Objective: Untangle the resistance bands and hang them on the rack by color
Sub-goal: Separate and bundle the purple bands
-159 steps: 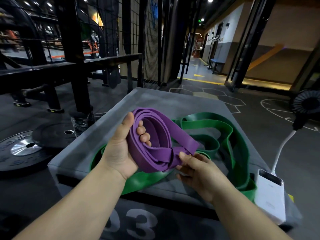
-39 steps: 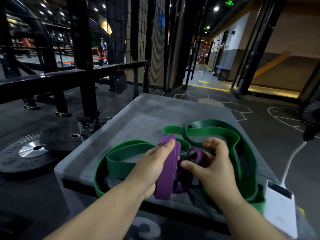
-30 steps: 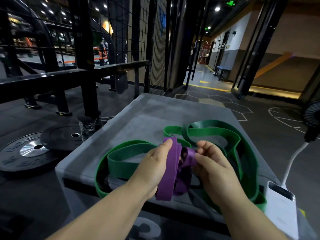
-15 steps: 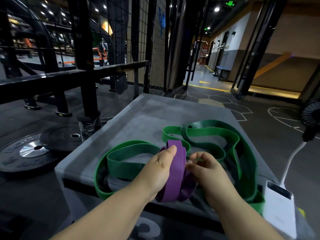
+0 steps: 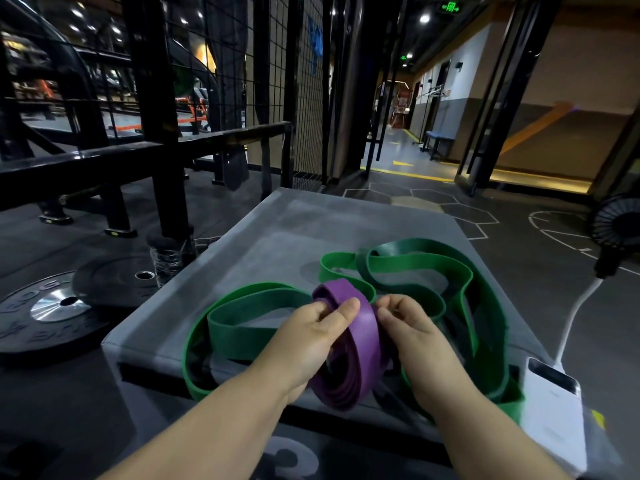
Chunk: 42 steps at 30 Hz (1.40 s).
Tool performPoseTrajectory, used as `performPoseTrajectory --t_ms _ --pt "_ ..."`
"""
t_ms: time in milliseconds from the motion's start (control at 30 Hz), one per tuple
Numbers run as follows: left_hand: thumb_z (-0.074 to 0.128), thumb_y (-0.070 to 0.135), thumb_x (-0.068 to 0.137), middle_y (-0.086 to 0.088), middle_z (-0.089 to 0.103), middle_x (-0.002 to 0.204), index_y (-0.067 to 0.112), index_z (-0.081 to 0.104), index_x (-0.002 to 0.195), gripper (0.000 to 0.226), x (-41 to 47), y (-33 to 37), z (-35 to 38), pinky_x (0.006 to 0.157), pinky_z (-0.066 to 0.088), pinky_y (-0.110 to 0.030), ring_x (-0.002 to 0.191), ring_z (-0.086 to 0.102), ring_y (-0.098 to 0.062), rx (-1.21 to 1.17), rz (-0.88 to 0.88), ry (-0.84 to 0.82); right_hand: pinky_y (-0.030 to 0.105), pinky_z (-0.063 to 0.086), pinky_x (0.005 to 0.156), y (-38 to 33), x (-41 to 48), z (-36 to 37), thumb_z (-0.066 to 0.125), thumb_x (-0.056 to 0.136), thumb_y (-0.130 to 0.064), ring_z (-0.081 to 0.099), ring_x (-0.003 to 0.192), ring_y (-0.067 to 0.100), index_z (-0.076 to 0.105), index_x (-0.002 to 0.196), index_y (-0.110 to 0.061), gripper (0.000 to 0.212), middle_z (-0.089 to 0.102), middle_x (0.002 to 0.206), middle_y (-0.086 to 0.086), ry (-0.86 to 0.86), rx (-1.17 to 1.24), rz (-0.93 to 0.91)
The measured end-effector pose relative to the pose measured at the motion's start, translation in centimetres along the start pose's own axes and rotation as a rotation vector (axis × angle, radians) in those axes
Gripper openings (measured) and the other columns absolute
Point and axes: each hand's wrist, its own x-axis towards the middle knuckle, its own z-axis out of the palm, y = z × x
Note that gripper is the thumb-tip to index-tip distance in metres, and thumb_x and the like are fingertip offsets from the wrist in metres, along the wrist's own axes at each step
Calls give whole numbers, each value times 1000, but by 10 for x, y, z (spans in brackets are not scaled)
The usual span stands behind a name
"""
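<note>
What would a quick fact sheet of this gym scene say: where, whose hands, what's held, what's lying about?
Place: gym floor, with a grey padded box in front of the person
Left hand: grips the coiled purple band, thumb on top
Right hand: fingers curled against the coil's right side; whether they pinch it is unclear
Green bands: loose loops lying on the box around the coil
Nearby: white power bank at the box's right corner; weight plates on the floor to the left
</note>
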Motion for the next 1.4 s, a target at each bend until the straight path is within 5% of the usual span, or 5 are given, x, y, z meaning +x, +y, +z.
performPoseTrajectory --t_ms 167,500,833,1000,1400 --pt "73 45 73 2 60 59 21 65 61 28 -3 2 2 66 45 -32 59 54 -14 -28 -38 49 30 51 79 1 -5 -5 68 73 -66 68 92 20 62 111 -12 66 72 103 9 -259 -18 -11" --pt "44 9 99 -20 65 106 -13 54 120 32 -7 12 -10 78 57 -28 85 66 -19 -196 -180 -301 52 52 92 2 -2 -10 83 43 -31 68 97 32 55 109 -20 73 72 99 7 -191 -213 -108" --pt "71 58 66 10 61 54 23 57 57 39 -15 23 -10 52 46 -25 52 56 -5 784 418 261 50 55 74 -6 1 -11 71 53 -16 66 73 32 57 100 -24 49 69 84 10 -106 -212 -78" --pt "86 56 53 17 45 131 40 36 124 88 3 14 -31 102 35 -25 122 42 -2 671 187 -110 34 53 63 -14 1 -22 63 58 5 60 71 27 53 108 -6 52 64 83 14 -264 86 -36" --pt "88 36 53 9 69 110 39 49 113 73 2 -7 -9 99 50 -38 104 66 -8 230 93 -218 37 59 69 -22 1 -29 58 63 7 67 82 29 50 128 -9 67 67 98 17 -356 406 29"
